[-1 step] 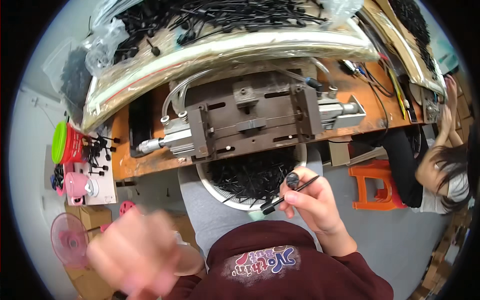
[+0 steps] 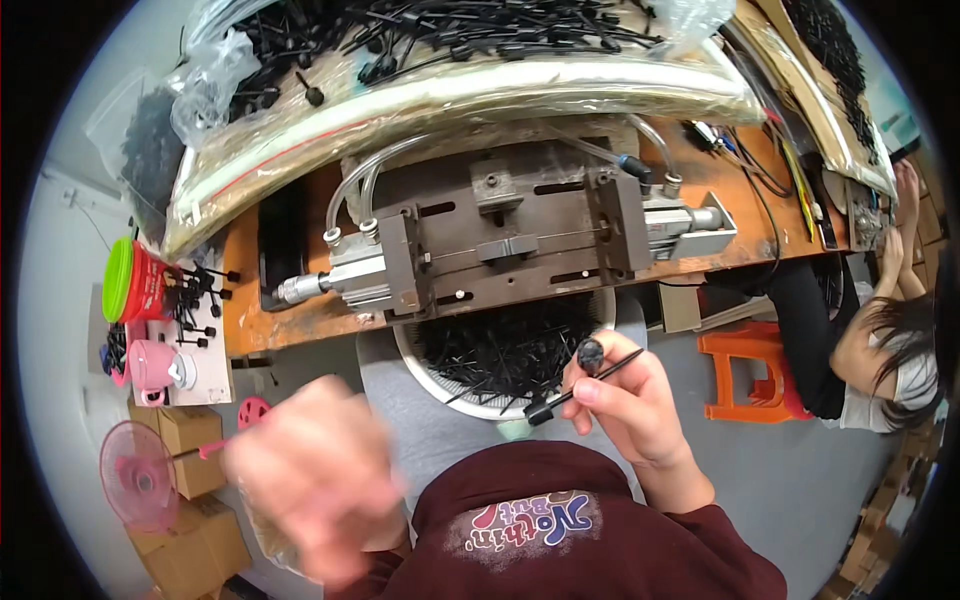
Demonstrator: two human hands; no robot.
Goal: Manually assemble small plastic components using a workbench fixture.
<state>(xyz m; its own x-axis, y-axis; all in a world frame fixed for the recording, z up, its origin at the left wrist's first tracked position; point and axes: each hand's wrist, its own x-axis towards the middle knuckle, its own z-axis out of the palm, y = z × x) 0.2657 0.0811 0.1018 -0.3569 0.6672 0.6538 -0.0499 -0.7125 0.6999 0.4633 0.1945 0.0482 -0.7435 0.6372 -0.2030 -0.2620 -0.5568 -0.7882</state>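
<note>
An orange bench [image 2: 300,320] carries a grey pneumatic fixture [image 2: 500,245], above a grey floor. Below it, a white basket [image 2: 425,375] holds black parts. The right hand [image 2: 625,405] pinches a thin black rod [image 2: 585,385] just beside the basket. The left hand [image 2: 315,475] is blurred, seemingly closed, well apart.

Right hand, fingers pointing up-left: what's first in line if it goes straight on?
Probably the white basket of black rod parts, just beyond the right hand and its held black rod; depth unclear.

The grey metal clamping machine [image 2: 510,240] overhangs the round white basket [image 2: 425,372] of black plastic parts [image 2: 505,350] — only the basket's near side stays open.
</note>
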